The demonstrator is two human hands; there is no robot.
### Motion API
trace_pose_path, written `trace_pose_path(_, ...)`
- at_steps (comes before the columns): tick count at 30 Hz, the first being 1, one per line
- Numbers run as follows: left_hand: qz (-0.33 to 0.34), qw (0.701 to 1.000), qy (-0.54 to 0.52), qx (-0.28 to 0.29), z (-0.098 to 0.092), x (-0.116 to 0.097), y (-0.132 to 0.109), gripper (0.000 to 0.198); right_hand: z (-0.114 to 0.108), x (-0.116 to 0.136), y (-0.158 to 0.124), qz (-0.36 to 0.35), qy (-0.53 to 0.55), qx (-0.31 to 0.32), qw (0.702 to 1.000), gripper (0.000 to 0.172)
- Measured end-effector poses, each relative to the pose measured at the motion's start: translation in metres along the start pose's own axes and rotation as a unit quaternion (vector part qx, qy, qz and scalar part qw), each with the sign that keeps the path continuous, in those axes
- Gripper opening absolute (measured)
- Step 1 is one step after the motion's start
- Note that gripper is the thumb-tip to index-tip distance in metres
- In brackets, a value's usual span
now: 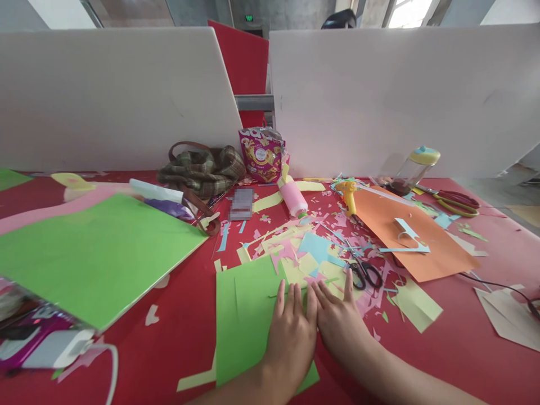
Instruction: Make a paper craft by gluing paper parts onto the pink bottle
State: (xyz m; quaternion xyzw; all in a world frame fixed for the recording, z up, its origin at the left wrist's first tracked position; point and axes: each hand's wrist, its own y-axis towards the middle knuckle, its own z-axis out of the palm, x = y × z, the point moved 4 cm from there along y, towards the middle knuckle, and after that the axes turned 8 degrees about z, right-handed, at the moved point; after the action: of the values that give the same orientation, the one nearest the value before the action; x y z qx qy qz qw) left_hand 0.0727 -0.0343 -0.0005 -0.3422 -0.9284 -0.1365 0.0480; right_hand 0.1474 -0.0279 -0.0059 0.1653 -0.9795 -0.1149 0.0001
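Both of my hands lie side by side, palms down with fingers stretched out. My left hand (293, 332) rests flat on a green sheet of paper (242, 337), covering part of its right side. My right hand (341, 318) presses down just beside it, over the sheet's right edge and some scraps. A thin green strip (276, 296) shows at the left fingertips. Black-handled scissors (366, 275) lie just beyond my right hand. Yellow, pink and blue paper scraps (318, 246) are strewn ahead of the fingers. What lies under the palms is hidden.
A larger green sheet (105, 256) covers the left side. On the right lie an orange sheet (415, 236), a yellow glue gun (348, 197) and red-handled shears (458, 202). A pink-wrapped bottle (293, 197), snack bag (262, 154), plaid bag (202, 169) and clear cup (411, 171) stand farther back.
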Motion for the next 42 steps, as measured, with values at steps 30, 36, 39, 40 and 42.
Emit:
trace_pose_path(30, 0.019, 0.999, 0.029, 0.000, -0.001, -0.009, -0.009, 0.049, 0.016, -0.004, -0.011, -0.028, -0.015, -0.047, 0.998, 0.040)
trace_pose_path(36, 0.026, 0.999, 0.008, 0.023, -0.006, -0.008, -0.014, 0.050, 0.013, -0.005, -0.016, -0.028, 0.007, -0.056, 0.998, 0.036)
trace_pose_path(39, 0.025, 0.999, -0.003, 0.028, -0.006, -0.005, -0.017, 0.048, 0.009, -0.005, -0.018, -0.026, 0.015, -0.060, 0.998, 0.036)
trace_pose_path(40, 0.022, 0.999, -0.005, 0.029, -0.006, -0.004, -0.018, 0.048, 0.008, -0.005, -0.018, -0.024, 0.016, -0.059, 0.998, 0.036)
trace_pose_path(42, 0.012, 0.999, -0.009, 0.031, -0.003, -0.002, -0.019, 0.047, 0.006, -0.005, -0.019, -0.021, 0.015, -0.053, 0.998, 0.037)
